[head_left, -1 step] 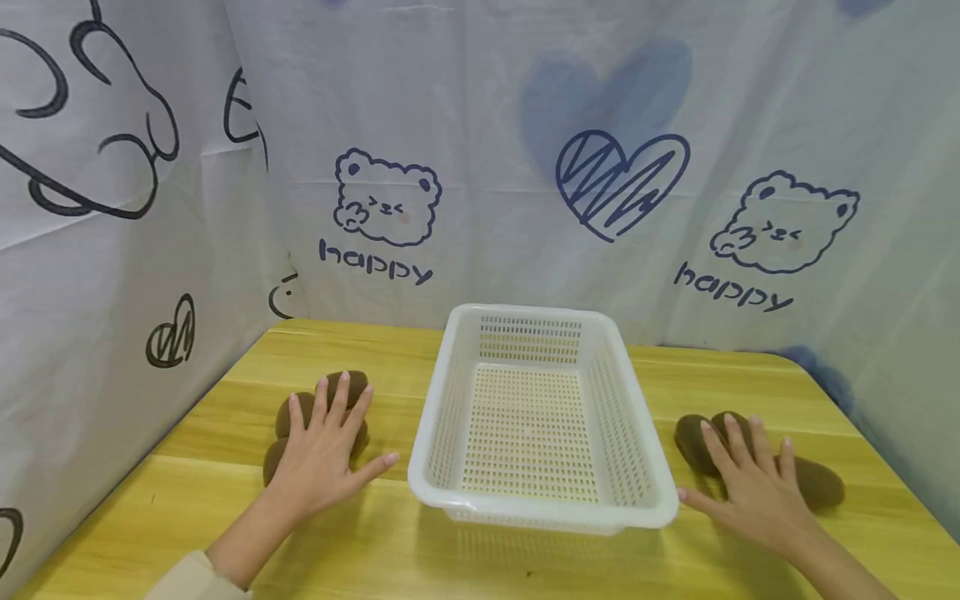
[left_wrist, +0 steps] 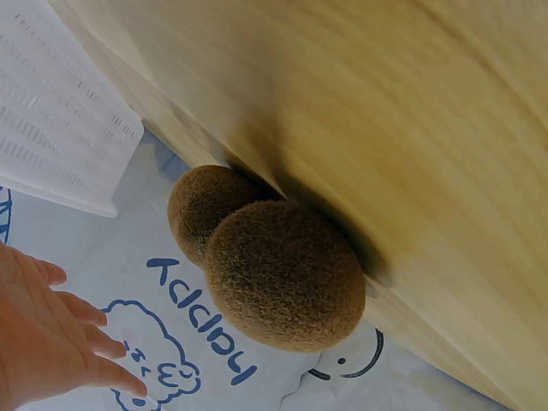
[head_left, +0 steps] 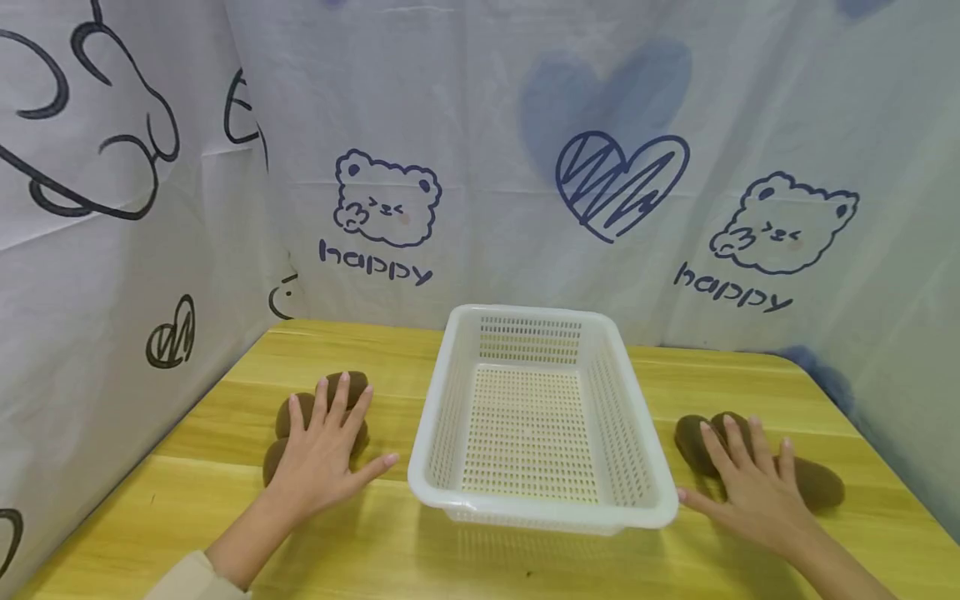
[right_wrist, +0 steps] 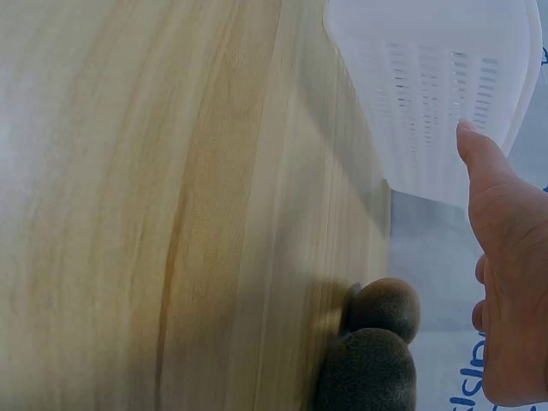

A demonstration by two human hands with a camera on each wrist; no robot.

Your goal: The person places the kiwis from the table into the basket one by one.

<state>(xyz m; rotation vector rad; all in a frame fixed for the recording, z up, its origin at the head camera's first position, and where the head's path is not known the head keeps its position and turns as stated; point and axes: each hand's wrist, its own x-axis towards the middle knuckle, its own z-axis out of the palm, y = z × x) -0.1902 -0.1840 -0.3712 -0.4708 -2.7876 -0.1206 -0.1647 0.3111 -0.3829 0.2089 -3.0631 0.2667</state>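
Several fuzzy brown kiwis [head_left: 273, 458] sit bunched on the left of the table, partly hidden under my left hand [head_left: 322, 458]. That hand is spread with its fingers straight, palm down. In the left wrist view two kiwis [left_wrist: 287, 278] show, with a gap between them and the left hand [left_wrist: 51, 338]. On the right, my right hand [head_left: 761, 496] spreads over another group of kiwis [head_left: 692, 446], its thumb near the basket's front right corner. The right wrist view shows the right hand [right_wrist: 518, 282] raised apart from two kiwis [right_wrist: 368, 372].
Between the hands stands a white perforated plastic basket [head_left: 540, 517] with nothing in it. The wood-grain table [head_left: 390, 358] carries everything. A white cloth [head_left: 495, 250] with bear and heart drawings hangs behind and along the left side.
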